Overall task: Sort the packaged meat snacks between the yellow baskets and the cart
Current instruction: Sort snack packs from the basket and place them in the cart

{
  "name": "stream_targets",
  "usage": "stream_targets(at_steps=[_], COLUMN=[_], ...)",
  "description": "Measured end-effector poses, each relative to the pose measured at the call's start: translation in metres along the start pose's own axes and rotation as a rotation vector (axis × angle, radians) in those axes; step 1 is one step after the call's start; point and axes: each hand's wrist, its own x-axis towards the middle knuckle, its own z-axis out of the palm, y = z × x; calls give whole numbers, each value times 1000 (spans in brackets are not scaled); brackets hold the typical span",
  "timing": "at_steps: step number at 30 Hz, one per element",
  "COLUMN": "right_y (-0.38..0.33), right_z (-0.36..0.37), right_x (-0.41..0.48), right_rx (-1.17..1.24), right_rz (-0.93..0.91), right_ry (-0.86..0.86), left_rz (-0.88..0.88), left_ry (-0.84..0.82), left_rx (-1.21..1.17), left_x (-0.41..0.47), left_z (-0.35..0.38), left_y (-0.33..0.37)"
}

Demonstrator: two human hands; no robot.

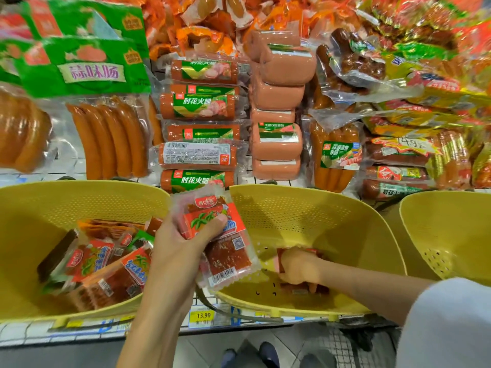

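Note:
My left hand [183, 245] grips a clear snack packet [225, 251] with a red-orange label and dark meat inside, held over the gap between two yellow baskets. The left yellow basket [39, 208] holds several similar packets [106, 266]. My right hand [297, 266] reaches down into the middle yellow basket [332, 221] and holds a red packet [305, 286] lying on its floor; the hand covers most of that packet. A third yellow basket [451, 224] stands at the right, and no packet shows in its visible part.
Behind the baskets a shelf is stacked with packaged sausages [111, 136], ham rolls [198, 104] and pink meat blocks [279, 144]. A price tag reading 13.90 [203, 316] hangs on the shelf edge. Tiled floor and shoes [265, 353] show below.

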Motion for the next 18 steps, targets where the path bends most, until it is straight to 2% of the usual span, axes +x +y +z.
stream_targets(at_steps=[2,5,8,11,16,18], right_y=[2,10,31,49,48,37], right_z=[-2,-12,-21,-25,-20,-18], right_x=[-2,0,4,4,14,14], right_rx=[94,295,704,1043,1259,1208], right_rz=[6,60,54,79,171,171], right_ry=[11,-66,-211,-150,-96,-81], left_rz=[-12,-30,-48,-58,-49,-50], left_ry=[-5,-27,-40,-47,-55,-51], left_rx=[1,-19,-23,-23,-17,-11], left_x=[0,2,3,3,2,2], left_z=[1,2,3,3,1,-1], left_y=[0,2,2,0,0,0])
